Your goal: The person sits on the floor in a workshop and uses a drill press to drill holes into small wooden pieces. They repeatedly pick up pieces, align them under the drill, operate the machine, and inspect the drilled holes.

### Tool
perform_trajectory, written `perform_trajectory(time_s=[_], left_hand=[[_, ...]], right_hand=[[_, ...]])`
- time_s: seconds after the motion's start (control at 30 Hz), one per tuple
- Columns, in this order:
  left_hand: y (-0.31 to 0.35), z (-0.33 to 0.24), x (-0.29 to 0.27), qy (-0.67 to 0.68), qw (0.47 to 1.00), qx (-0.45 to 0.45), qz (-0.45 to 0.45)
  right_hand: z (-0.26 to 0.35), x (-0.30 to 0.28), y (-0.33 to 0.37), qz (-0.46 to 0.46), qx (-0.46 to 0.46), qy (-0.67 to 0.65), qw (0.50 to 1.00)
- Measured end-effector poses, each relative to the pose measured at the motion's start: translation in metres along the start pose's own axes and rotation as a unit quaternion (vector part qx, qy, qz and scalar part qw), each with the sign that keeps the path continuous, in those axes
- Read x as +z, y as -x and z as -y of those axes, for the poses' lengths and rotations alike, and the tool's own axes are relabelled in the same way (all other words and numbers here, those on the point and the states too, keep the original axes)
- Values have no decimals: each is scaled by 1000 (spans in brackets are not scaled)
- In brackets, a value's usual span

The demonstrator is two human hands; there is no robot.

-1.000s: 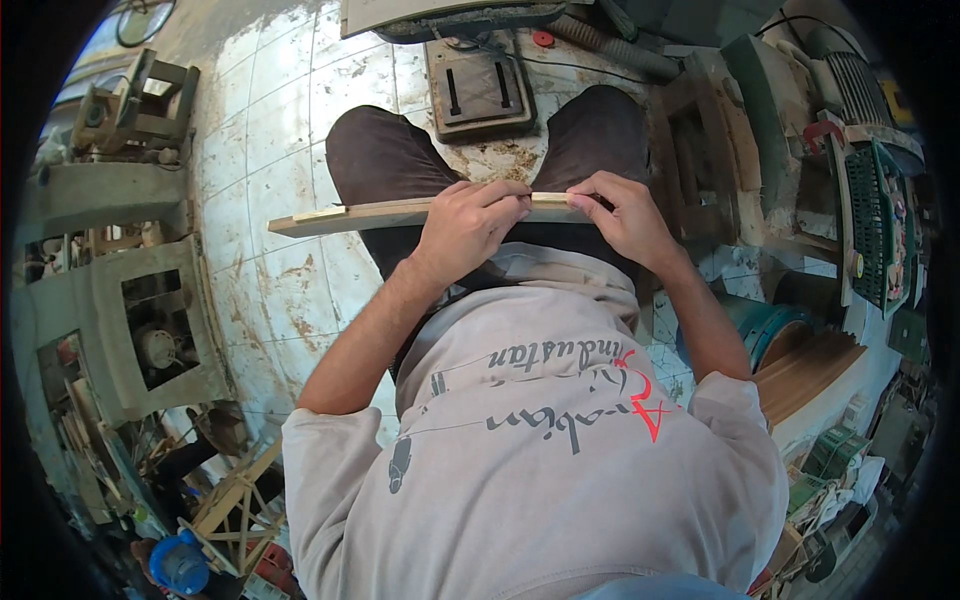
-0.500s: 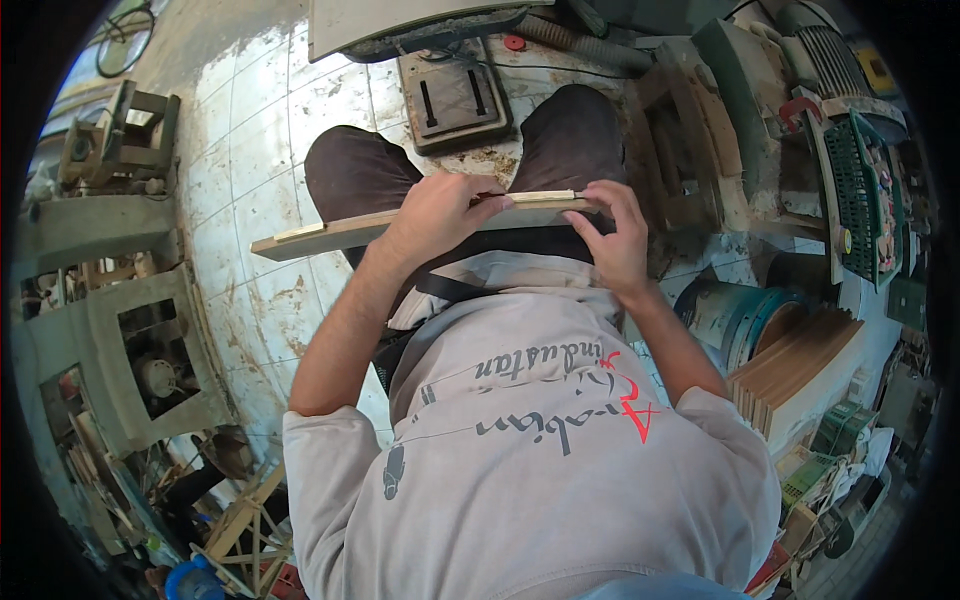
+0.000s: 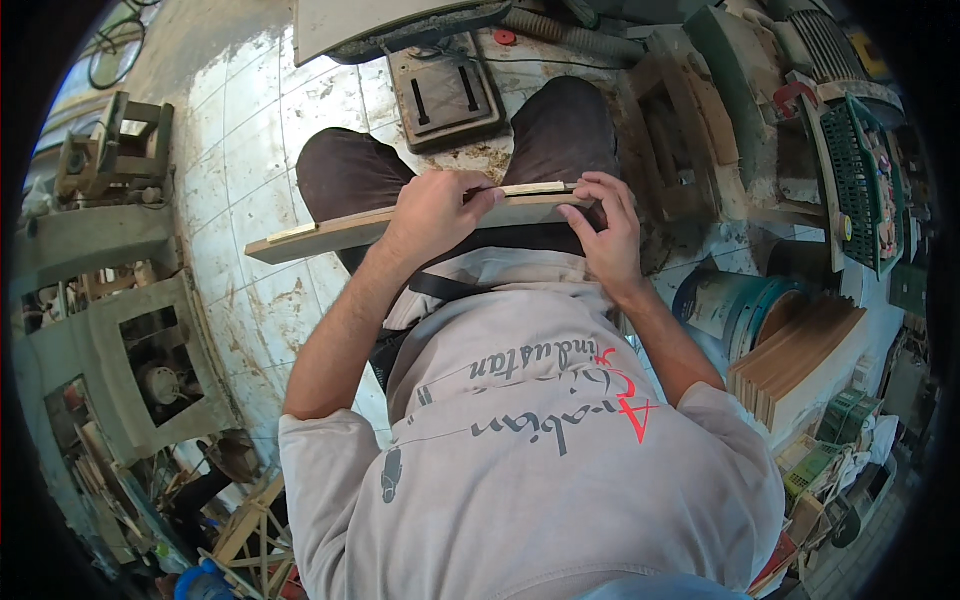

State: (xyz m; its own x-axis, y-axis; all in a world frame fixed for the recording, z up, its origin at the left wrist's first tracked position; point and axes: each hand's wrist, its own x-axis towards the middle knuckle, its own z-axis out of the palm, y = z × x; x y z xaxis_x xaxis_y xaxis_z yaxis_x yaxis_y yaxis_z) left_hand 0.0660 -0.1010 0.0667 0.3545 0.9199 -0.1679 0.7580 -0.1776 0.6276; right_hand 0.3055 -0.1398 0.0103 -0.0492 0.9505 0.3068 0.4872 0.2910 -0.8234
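Left hand (image 3: 435, 212): fingers pinching strip (image 3: 537, 188) along board (image 3: 345, 233). Right hand (image 3: 612, 228): fingers bent near strip's end, grip can't tell. Loose pinch might drop strip.

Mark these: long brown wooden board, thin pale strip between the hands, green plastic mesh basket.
Long brown wooden board (image 3: 345, 238): head view, broad side, left stretch.
Thin pale strip (image 3: 537, 188): head view, middle of its length.
Green plastic mesh basket (image 3: 849, 165): head view, mesh wall.
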Motion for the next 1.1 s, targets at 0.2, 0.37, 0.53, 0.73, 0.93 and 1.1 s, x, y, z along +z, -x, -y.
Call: perform_trajectory(time_s=[0.2,0.37,0.53,0.73,0.93,1.1], left_hand=[[4,0,11,-19,998,19,-48],[6,1,17,-8,997,13,-76],[9,1,18,1,996,9,-83],[13,2,19,18,996,29,-86],[14,-2,18,23,997,5,-72],[12,-1,19,56,997,-38,-45]], right_hand=[[-8,-1,-7,46,76,-100,991],[-11,-2,-10,53,91,-120,987],[-7,1,-8,37,100,-121,987],[-6,0,-7,36,90,-98,990],[8,-3,-9,37,150,-162,975],[6,-8,-12,77,122,-120,982]])
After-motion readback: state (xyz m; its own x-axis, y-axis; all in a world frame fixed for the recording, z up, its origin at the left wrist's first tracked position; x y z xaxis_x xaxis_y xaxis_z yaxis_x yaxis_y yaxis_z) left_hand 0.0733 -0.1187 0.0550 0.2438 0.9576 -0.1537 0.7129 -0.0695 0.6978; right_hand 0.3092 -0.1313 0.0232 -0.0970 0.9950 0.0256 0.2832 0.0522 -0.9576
